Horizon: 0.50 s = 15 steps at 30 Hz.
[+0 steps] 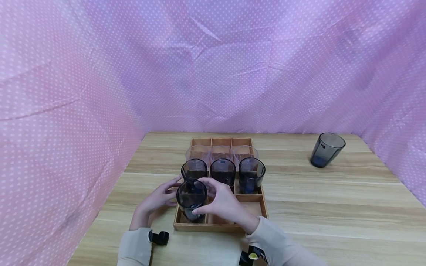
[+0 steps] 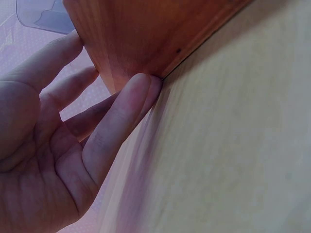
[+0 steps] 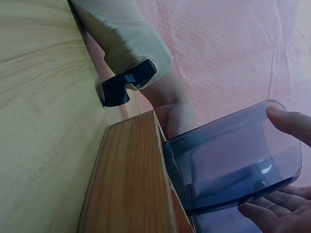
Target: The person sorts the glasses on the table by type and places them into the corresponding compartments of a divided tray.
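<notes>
A dark grey drinking glass [image 1: 187,205] stands in the front-left compartment of a divided wooden box [image 1: 223,228]. My right hand [image 1: 221,201] holds this glass near its rim, thumb on the near side and fingers on the far side. In the right wrist view the glass [image 3: 228,158] has its base inside the box wall [image 3: 131,179]. My left hand [image 1: 159,197] touches the outside of the box's left wall, its fingers extended; the left wrist view shows those fingertips against the wood [image 2: 141,39].
Behind the held glass is a row of dark glasses [image 1: 223,171], and behind these a row of clear glasses [image 1: 244,152]. Another dark glass [image 1: 326,149] stands apart on the wooden table [image 1: 316,207] at the right. Pink dotted cloth [image 1: 213,85] surrounds the table.
</notes>
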Motion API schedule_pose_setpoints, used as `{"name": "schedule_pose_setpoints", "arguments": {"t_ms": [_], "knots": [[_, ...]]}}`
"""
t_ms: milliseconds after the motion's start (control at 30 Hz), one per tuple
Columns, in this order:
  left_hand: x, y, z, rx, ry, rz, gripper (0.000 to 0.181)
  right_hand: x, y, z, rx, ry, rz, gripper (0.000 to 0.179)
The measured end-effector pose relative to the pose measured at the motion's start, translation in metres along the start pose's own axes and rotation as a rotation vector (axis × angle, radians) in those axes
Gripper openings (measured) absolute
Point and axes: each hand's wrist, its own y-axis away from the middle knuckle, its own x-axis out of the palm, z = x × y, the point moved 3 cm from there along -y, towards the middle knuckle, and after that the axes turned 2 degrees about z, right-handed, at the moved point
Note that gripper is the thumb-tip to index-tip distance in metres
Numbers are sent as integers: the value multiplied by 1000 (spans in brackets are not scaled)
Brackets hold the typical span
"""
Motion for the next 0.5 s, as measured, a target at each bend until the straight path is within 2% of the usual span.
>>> {"name": "schedule_pose_setpoints", "arguments": {"t_ms": [500], "knots": [[-2, 1, 1, -19, -8, -4, 71, 5, 0, -8, 7, 67, -1, 76]]}}
